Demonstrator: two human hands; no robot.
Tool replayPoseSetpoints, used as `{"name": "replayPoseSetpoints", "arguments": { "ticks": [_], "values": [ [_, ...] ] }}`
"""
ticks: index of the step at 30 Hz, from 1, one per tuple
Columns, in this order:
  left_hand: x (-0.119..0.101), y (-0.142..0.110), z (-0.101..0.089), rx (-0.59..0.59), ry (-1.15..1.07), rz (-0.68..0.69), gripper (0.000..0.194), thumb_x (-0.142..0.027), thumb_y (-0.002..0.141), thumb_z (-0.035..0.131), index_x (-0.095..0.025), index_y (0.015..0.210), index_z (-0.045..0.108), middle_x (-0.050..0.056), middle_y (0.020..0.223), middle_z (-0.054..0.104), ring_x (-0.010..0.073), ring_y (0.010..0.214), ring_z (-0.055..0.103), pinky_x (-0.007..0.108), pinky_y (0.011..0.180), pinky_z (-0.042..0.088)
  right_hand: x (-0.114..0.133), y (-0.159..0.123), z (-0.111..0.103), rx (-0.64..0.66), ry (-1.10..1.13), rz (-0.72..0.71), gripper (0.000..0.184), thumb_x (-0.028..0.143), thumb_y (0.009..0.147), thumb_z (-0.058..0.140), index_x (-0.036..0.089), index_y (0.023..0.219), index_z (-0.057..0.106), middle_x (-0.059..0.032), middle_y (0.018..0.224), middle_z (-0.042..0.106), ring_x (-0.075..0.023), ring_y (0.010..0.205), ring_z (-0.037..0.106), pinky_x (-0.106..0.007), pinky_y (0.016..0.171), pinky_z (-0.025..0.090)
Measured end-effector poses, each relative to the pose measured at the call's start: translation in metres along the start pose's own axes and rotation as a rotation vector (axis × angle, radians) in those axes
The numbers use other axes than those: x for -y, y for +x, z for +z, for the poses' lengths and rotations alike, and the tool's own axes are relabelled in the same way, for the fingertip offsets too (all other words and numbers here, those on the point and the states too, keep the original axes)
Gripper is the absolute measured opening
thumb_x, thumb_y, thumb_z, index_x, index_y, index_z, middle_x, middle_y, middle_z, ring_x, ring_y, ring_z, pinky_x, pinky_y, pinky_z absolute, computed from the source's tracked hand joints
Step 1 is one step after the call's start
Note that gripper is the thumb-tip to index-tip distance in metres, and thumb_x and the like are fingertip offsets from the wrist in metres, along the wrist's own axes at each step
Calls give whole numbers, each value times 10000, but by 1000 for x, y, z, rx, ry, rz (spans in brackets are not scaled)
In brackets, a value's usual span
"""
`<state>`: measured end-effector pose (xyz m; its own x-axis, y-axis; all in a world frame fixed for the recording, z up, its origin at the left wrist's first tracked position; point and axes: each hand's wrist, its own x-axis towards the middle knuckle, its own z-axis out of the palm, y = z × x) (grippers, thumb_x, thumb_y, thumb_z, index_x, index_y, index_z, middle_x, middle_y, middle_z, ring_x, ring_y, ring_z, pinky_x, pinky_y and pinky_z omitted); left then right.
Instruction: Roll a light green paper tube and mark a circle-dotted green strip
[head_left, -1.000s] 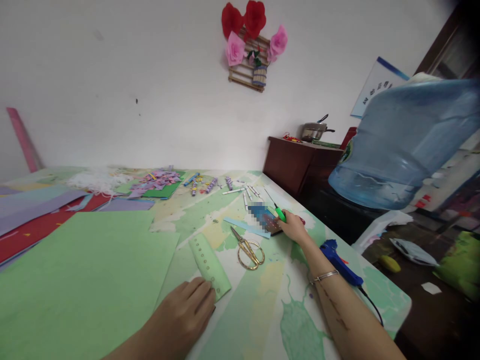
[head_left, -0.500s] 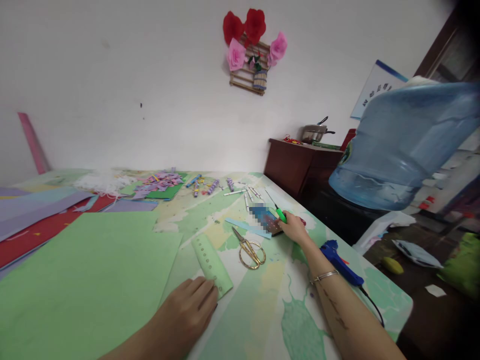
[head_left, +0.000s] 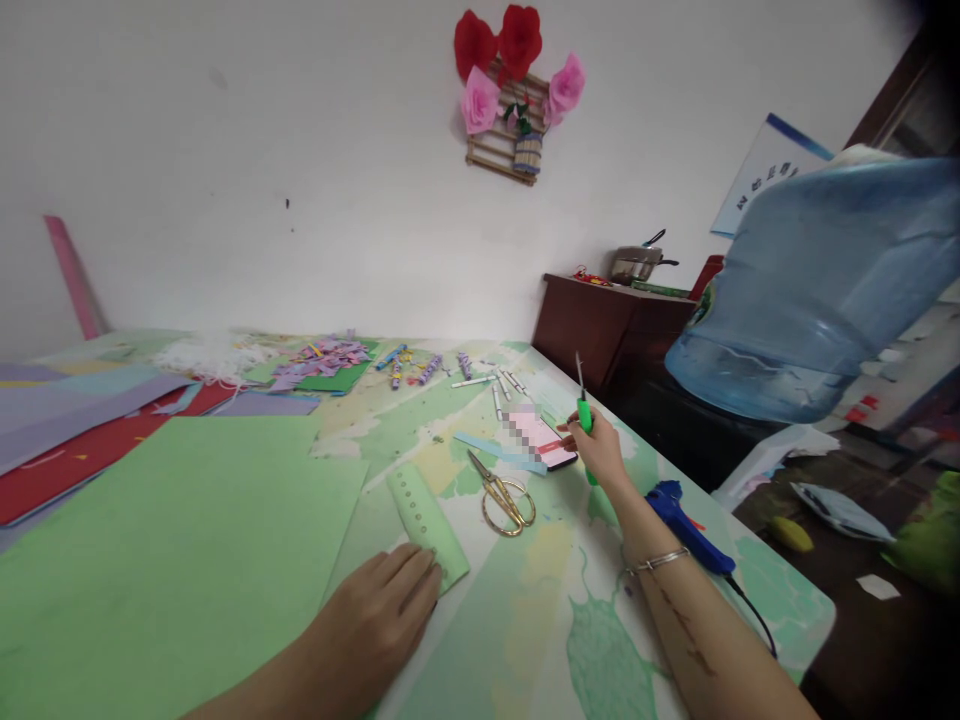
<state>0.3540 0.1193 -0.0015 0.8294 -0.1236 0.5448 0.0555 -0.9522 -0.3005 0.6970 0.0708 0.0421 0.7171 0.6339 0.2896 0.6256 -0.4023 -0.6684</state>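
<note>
My left hand [head_left: 382, 605] has its fingers curled together on the near end of a pale green paper strip [head_left: 426, 520], which has a row of small round marks along it. My right hand [head_left: 596, 448] grips a green-handled tool [head_left: 585, 412] with a thin metal tip pointing up and away. One or more of its fingers reach out over a phone [head_left: 556, 455] with a lit, partly blurred screen. Golden-handled scissors [head_left: 504, 505] lie between my hands, beside a light blue paper strip [head_left: 480, 445].
A blue hot glue gun [head_left: 690, 530] lies right of my right forearm, its cord trailing down. Large green sheets [head_left: 187, 540] cover the left side. Paper scraps [head_left: 330, 358] and several white rolled pieces [head_left: 499, 395] sit farther back. A big water bottle [head_left: 795, 300] stands beyond the right edge.
The phone screen has turned from dark to pinkish white. My right hand has lifted slightly, and the tool's tip has swung more upright. My left hand stays on the green strip.
</note>
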Motion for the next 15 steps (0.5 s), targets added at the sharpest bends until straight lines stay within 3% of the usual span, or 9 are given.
{"name": "replayPoseSetpoints", "arguments": {
  "ticks": [2, 4, 6, 8, 9, 12, 15],
  "values": [
    [-1, 1, -2, -49, -21, -13, 278, -41, 804, 428, -68, 1040, 573, 158, 981, 634, 264, 954, 564, 406, 778, 506, 15, -10, 4, 15, 435, 44, 191, 354, 824, 449, 188, 916, 437, 8, 615, 612, -96, 379, 467, -208, 402, 350],
    [-2, 1, -4, -84, -136, -76, 283, -64, 810, 456, -87, 1073, 555, 144, 1013, 623, 259, 1005, 541, 407, 854, 478, 35, -28, 12, 130, 694, 116, 278, 440, 767, 534, 188, 853, 456, 75, 460, 480, -61, 303, 318, -188, 338, 261],
    [-3, 0, -4, -95, -338, -229, 283, -112, 831, 449, -125, 1103, 528, 124, 1036, 605, 231, 1007, 538, 377, 880, 465, 58, -52, 24, 379, 897, 153, 355, 527, 761, 521, 184, 846, 488, 81, 466, 442, -48, 325, 315, -165, 337, 212],
    [0, -1, -1, -66, -573, -458, 238, -185, 860, 426, -169, 1079, 517, 98, 1009, 598, 197, 909, 568, 328, 799, 489, 79, -80, 38, 697, 1063, 250, 429, 591, 776, 456, 170, 835, 511, 59, 504, 464, -47, 339, 333, -172, 350, 234],
    [1, 0, 0, -41, -691, -580, 207, -228, 872, 418, -185, 1050, 515, 85, 977, 599, 183, 842, 577, 308, 737, 495, 88, -93, 44, 794, 1118, 292, 435, 593, 780, 453, 164, 823, 517, 53, 507, 464, -53, 351, 357, -182, 367, 268],
    [7, 3, 1, 22, -1087, -865, 206, -367, 894, 402, -202, 971, 497, 46, 888, 591, 152, 697, 566, 274, 617, 474, 108, -127, 58, 827, 1277, 300, 315, 455, 753, 596, 152, 751, 510, 32, 543, 501, -71, 427, 449, -202, 435, 351],
    [7, 10, -2, -45, -1460, -984, 239, -429, 876, 452, -211, 971, 480, 35, 943, 584, 163, 843, 572, 282, 739, 460, 118, -147, 61, 891, 1463, 298, 251, 357, 728, 660, 170, 783, 501, 33, 600, 531, -92, 515, 516, -220, 507, 405]
  ]
}}
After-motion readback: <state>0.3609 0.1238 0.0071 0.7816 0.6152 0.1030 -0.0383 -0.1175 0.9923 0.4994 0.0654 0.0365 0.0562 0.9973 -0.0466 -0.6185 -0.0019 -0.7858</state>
